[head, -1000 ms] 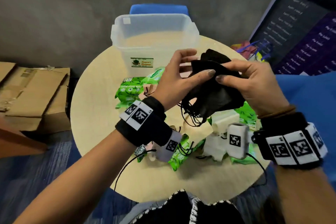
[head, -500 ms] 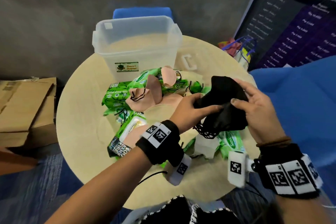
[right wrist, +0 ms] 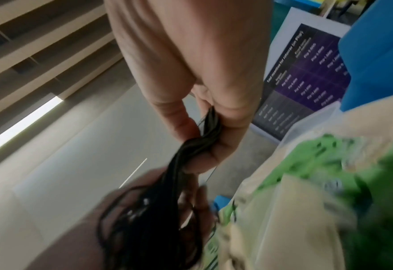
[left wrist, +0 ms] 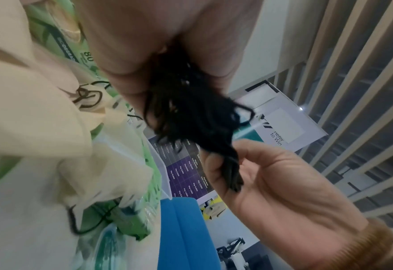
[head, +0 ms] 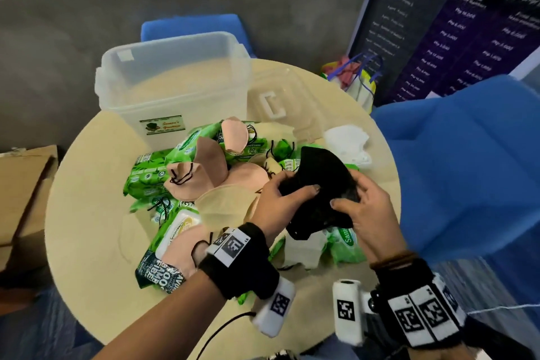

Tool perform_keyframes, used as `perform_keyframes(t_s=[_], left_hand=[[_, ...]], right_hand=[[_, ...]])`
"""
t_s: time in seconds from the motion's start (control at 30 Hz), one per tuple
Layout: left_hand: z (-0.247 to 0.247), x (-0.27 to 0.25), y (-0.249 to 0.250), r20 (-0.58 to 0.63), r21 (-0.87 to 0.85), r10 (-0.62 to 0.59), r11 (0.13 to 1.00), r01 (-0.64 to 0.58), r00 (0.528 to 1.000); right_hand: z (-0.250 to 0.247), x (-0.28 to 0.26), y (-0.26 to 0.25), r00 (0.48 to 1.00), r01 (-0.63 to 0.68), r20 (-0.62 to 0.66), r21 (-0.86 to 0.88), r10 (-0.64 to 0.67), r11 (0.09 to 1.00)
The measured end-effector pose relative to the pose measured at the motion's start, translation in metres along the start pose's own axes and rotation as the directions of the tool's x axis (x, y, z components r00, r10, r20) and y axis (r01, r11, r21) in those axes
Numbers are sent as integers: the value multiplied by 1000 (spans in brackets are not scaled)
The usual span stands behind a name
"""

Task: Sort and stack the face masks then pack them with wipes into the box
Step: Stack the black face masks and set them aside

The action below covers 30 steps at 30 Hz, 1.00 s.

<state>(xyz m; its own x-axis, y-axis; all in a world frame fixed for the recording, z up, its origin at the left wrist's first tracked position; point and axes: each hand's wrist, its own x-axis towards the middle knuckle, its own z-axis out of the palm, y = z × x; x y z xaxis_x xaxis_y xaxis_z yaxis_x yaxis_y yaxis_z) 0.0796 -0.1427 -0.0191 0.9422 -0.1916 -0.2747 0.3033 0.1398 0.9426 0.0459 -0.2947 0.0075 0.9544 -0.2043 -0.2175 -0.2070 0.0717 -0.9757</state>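
Observation:
Both hands hold a stack of black face masks (head: 318, 181) just above the pile on the round table (head: 87, 202). My left hand (head: 280, 199) grips its left side, with the black ear loops (left wrist: 191, 109) bunched under the fingers. My right hand (head: 362, 207) pinches the right edge (right wrist: 209, 131). Pink masks (head: 204, 172) and a beige mask (head: 222, 207) lie on green wipes packs (head: 149, 172) left of the hands. A white mask stack (head: 347, 143) sits at the right. The clear plastic box (head: 172, 79) stands open at the back.
The box's clear lid (head: 280, 96) lies right of the box. Blue chairs stand behind the box (head: 193, 26) and at the right (head: 467, 161). Cardboard boxes (head: 20, 190) sit on the floor at the left. A dark poster board (head: 455, 26) leans at the back right.
Both hands have lowered the black masks from chest height down and right toward the table. My head has tilted down, so more of the pile shows.

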Motion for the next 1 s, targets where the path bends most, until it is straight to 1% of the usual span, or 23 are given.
perform_keyframes(t_s=[0.03,0.13,0.23,0.27,0.33,0.4,0.47,0.53,0.6,0.67,0.73,0.8,0.87,0.93,1.0], left_hand=[[2,4,5,26,-3,-17,1000,17,1000],[5,27,28,99,59,-40,998,34,994],[13,51,52,212,193,-70,981,28,975],[20,59,57,242,233,-68,972,11,968],[35,75,63,243,281,-28,959,-42,970],[51,91,63,172,287,4,956,-54,985],[69,110,62,76,248,2,969,-21,997],[84,134,58,-6,241,-10,970,11,1000],[95,160,53,-57,317,-39,947,55,998],[102,187,47,-60,358,-76,929,92,995],[107,211,39,-61,471,-105,874,121,993],[115,232,30,-101,600,-136,782,169,986],[121,245,22,-156,708,-145,674,213,977],[125,255,14,-233,762,-169,581,287,958],[129,261,13,-285,756,-195,556,345,939]], right_hand=[[-5,4,-2,1000,-7,-3,-1,7,1000],[-26,21,-17,999,-30,21,-18,31,999],[-43,40,-33,994,-21,104,-101,32,995],[-49,50,-37,992,-15,126,-118,30,993],[-62,70,-41,992,7,127,-107,7,994],[-74,93,-41,998,52,50,-80,-48,995],[-90,118,-40,994,100,-30,-74,-103,992],[-102,146,-36,985,154,-49,-161,-164,975],[-111,176,-29,983,155,-52,-260,-174,953],[-118,207,-18,991,102,-49,-324,-125,941],[-123,234,-3,998,34,-34,-378,-50,925],[-127,259,11,1000,5,0,-465,-6,885],[-127,276,21,999,8,37,-570,16,822],[-124,286,27,996,22,81,-674,43,738],[-121,294,29,992,11,93,-745,88,667]])
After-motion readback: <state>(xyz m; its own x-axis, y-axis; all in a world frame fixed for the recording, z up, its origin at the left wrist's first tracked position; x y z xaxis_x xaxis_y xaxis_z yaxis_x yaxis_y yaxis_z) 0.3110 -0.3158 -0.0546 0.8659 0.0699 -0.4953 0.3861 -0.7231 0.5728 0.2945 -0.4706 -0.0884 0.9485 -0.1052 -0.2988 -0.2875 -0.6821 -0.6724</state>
